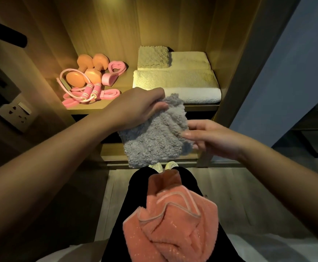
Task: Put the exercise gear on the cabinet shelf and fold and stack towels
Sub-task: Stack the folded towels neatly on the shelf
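The left grip, a bare hand, reaches forward from the left. Its fingers are curled over the upper edge of a fluffy grey towel, clutching it so that the cloth hangs in the air in front of the cabinet shelf, just below the shelf's front edge. The right grip comes in from the right with its fingers nearly straight and slightly spread. Their tips touch the grey towel's right edge, with the thumb just above them.

On the lit shelf, at left, lie two orange dumbbells close together. A pink jump rope loops around and in front of them, with its striped handles side by side. A pink figure-eight pull band rests just right of the dumbbells, and a flat pink resistance band lies near the front edge. On the right half of the shelf sits a stack of folded cream towels, with a smaller folded textured cloth on its back left corner.

A crumpled coral towel lies on the person's lap, over black trousers. Pale shoes show just below the hanging grey towel. A wall socket is on the left.
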Tool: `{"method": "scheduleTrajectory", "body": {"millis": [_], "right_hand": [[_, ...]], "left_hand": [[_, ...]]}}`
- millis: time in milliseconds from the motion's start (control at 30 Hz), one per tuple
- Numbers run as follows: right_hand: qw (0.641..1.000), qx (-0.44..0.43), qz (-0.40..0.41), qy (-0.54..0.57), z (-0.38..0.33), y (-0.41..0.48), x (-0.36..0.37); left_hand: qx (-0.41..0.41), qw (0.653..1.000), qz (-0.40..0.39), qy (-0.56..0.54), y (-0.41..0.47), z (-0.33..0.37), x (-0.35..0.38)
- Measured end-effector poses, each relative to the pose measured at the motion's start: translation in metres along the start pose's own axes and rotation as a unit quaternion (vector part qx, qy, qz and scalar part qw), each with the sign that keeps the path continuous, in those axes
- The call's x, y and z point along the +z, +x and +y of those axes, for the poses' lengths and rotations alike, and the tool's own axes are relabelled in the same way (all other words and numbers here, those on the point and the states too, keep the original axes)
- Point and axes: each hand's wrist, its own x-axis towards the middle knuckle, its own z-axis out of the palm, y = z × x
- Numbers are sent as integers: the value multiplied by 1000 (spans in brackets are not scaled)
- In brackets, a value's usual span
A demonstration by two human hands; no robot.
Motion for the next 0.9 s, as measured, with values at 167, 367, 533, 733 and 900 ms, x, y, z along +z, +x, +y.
{"method": "scheduleTrajectory", "body": {"millis": [167,367,533,733,900], "right_hand": [[970,-70,227,55,40,6,-16],[902,-77,156,395,61,38,33],[850,-158,274,421,40,63,56],[813,-219,539,25,42,66,59],[865,-168,458,117,45,64,57]], "left_hand": [[-13,999,52,2,-2,-7,-4],[-70,975,194,-76,2,4,1],[-116,950,264,-119,-11,14,17],[-222,908,316,-164,-30,17,43],[-264,886,349,-152,-39,15,56]]}}
